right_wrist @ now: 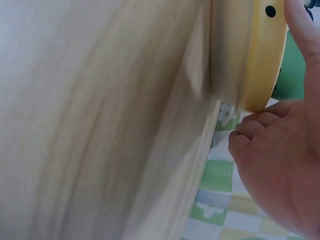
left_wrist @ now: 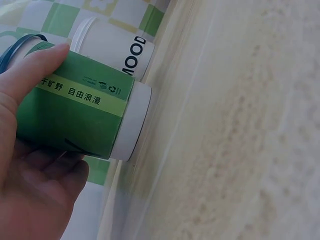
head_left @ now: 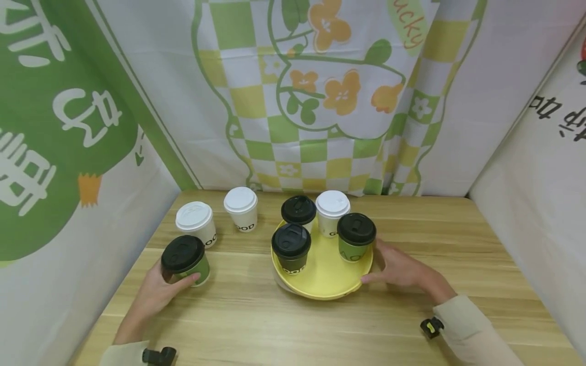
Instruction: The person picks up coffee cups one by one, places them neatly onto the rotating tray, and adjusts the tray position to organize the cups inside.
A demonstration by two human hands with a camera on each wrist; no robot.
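My left hand [head_left: 157,290] grips a green paper cup [left_wrist: 75,107] with a black lid, thumb on the near side and fingers curled behind. The cup stands upright at the table's left, its base close to the tabletop. My right hand [head_left: 396,264] holds the right edge of a round yellow tray [head_left: 327,277], thumb in front and fingers around the far side. On the tray stand a green black-lidded cup [head_left: 354,244] near that hand, a dark cup [head_left: 291,249] at the front left, another black-lidded cup [head_left: 298,209] behind it and a white cup [head_left: 332,211].
Two white lidded cups stand at the back left: one white cup [head_left: 196,221] just behind the gripped cup, another white cup [head_left: 241,206] farther right. The wooden table [head_left: 256,325] meets a checked cloth [head_left: 293,152] at the back, with cloth walls on both sides.
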